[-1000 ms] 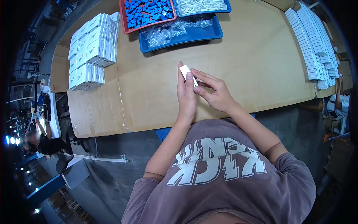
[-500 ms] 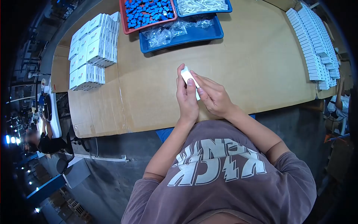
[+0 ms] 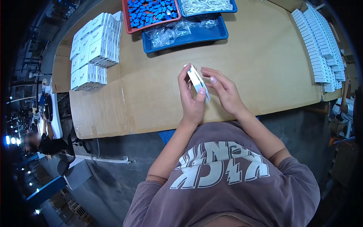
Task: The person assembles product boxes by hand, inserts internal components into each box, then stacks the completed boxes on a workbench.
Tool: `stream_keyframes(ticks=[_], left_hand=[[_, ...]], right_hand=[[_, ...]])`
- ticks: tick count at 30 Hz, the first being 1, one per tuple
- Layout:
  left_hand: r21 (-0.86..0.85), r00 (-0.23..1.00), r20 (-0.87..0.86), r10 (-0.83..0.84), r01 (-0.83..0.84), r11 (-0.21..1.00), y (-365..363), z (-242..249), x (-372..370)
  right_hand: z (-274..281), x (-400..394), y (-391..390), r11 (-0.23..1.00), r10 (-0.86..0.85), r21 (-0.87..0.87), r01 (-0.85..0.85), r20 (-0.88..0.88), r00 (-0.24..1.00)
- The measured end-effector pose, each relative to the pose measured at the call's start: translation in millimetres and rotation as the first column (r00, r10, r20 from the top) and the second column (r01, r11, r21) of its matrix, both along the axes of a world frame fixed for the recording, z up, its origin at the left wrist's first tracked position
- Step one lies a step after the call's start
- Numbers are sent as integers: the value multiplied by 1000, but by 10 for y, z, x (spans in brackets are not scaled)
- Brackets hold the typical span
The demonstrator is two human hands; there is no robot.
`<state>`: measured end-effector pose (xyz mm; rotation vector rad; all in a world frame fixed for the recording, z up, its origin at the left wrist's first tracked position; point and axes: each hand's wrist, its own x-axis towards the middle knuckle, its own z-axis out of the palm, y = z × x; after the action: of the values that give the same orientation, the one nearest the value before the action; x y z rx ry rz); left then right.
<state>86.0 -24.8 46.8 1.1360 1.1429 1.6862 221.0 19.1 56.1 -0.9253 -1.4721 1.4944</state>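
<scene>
A slim white box [image 3: 195,78] stands tilted above the table's near side, gripped between the thumb and fingers of my left hand [image 3: 192,108]. Along its right side a narrow dark gap shows, with a thin white panel or flap standing slightly off. My right hand [image 3: 228,96] is just to the right of the box, fingers bent and apart, with nothing in them. Its fingertips point toward the box's upper end and look separate from it. Whatever the box contains is hidden.
Stacks of white boxes stand at the table's left [image 3: 90,49] and right [image 3: 317,49]. At the back are a red tray [image 3: 151,25] of blue pieces, a blue tray [image 3: 208,13] of white pieces and another blue tray [image 3: 204,36] with clear plastic bags. A person [image 3: 53,145] sits far left.
My right hand has let go of the white box and drawn away to the right, its fingers spreading. The box has turned in my left hand, showing its narrow side and the gap.
</scene>
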Motion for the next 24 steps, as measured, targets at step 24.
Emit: stream_keyframes(ticks=[24], left_hand=[[211,887,-328,324,-265,941,84,-39,29]], right_hand=[[314,-278,-253,921,4,-380,-88,-216,976]])
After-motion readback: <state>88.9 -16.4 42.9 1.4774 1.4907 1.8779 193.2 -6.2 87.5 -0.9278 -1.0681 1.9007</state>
